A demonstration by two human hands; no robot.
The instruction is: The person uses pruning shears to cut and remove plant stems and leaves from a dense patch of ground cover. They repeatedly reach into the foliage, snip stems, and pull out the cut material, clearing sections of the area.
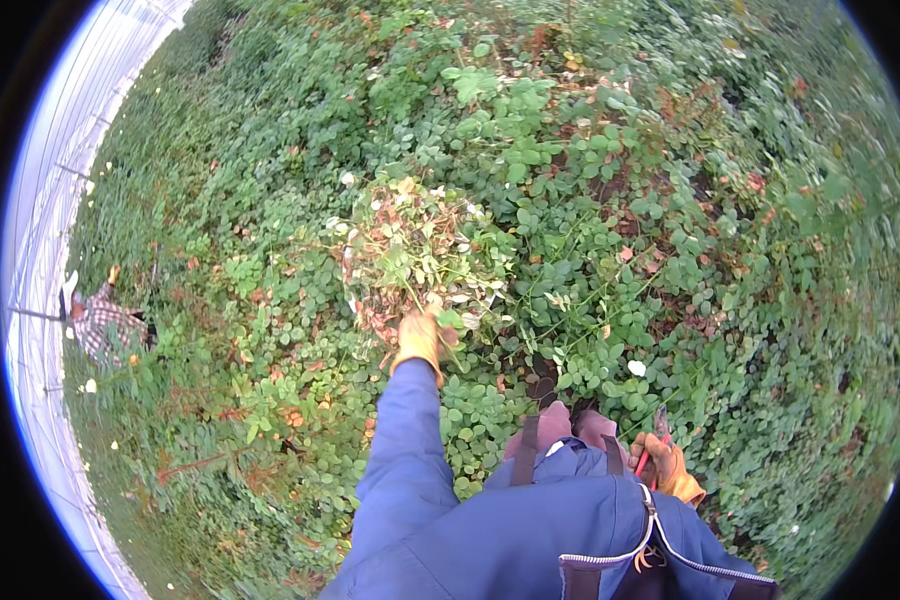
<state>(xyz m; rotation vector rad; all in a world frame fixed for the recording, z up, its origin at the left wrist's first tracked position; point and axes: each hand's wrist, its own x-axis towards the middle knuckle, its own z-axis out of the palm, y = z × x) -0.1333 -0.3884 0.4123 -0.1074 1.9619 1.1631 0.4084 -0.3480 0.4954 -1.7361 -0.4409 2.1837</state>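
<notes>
My left hand (420, 337), in a yellow work glove, reaches forward and is closed around a thin green stem (414, 295) with leaves. Just beyond the glove a heap of pale, dried clippings (420, 240) rests on the bushes. Whether the stem belongs to that heap I cannot tell. Low at my right side, my right hand (661, 459), also gloved, grips red-handled pruning shears (664, 429). Their blades point up and away from me among the leaves; how far apart the blades are is unclear.
Dense leafy bushes (285, 187), apparently roses, surround me on all sides. A white flower (637, 368) stands near my right hand. Another person (112, 322) in a checked shirt and hat is among the plants at far left, before a pale greenhouse wall (52, 172).
</notes>
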